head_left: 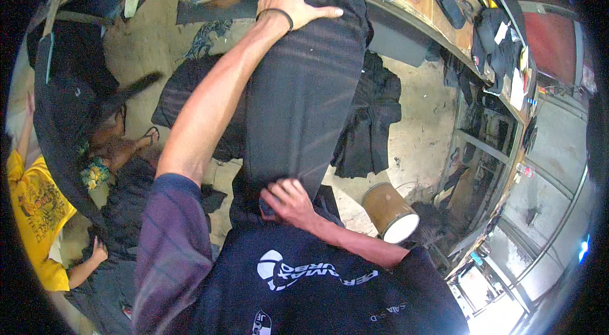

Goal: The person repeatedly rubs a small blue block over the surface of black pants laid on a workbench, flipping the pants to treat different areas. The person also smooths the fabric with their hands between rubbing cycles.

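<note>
Left hand point(293, 5) lies flat, fingers spread, on the dark trousers point(304, 100) top end, right hand point(288, 202) fingers pinching the near end.

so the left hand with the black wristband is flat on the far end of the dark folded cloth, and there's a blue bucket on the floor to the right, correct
Not quite: the bucket is brown with a white end, not blue. The head view shows it lying tipped on the floor to the right. The rest holds: the left hand, with a black wristband, lies flat on the far end of the dark folded cloth.
</note>
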A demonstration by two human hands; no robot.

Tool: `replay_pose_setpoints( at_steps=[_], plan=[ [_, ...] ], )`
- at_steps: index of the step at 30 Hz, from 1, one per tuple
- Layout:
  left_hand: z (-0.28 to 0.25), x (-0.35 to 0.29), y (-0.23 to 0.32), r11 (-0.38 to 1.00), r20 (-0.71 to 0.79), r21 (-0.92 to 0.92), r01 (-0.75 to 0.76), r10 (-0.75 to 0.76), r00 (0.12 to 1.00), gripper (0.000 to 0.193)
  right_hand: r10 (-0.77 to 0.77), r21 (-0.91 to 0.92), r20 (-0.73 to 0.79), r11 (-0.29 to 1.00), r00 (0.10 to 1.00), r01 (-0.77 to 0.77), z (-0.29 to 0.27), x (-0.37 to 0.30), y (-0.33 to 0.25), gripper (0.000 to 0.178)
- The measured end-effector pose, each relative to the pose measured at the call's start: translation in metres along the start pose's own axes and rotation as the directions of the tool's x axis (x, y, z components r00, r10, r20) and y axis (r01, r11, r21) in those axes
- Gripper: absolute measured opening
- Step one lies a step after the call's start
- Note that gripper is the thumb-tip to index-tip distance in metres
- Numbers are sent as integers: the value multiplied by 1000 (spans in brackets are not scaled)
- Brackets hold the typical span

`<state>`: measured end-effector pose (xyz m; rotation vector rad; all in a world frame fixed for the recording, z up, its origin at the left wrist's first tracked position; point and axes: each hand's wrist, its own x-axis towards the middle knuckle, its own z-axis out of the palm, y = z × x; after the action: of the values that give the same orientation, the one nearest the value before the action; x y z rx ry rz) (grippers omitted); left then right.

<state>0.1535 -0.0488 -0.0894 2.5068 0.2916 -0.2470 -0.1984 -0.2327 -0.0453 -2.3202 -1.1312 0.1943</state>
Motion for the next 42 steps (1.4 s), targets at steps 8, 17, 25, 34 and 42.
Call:
replay_pose_setpoints(
  at_steps=[8, 17, 25, 34, 42],
  plan=[
    [-7, 17, -3, 999, 81, 4, 52, -53, 995, 149, 123, -76, -159, 988, 980, -137, -14, 117, 119, 58],
    [2, 30, -17, 991, 80, -125, -56, 67, 995, 134, -23, -99, 21, 995, 1000, 25, -58, 102, 107, 50],
    [10, 42, -28, 990, 128, -138, -33, 51, 990, 116, 101, -6, -112, 995, 989, -103, -3, 2, 38, 52],
    [-1, 43, -31, 981, 123, -172, -84, 106, 987, 94, 205, -190, -354, 940, 912, -285, -45, 139, 165, 42],
    [-8, 31, -36, 972, 32, -224, -75, 85, 996, 93, 140, -18, 298, 990, 944, -141, -54, 27, 54, 45]
  ],
)
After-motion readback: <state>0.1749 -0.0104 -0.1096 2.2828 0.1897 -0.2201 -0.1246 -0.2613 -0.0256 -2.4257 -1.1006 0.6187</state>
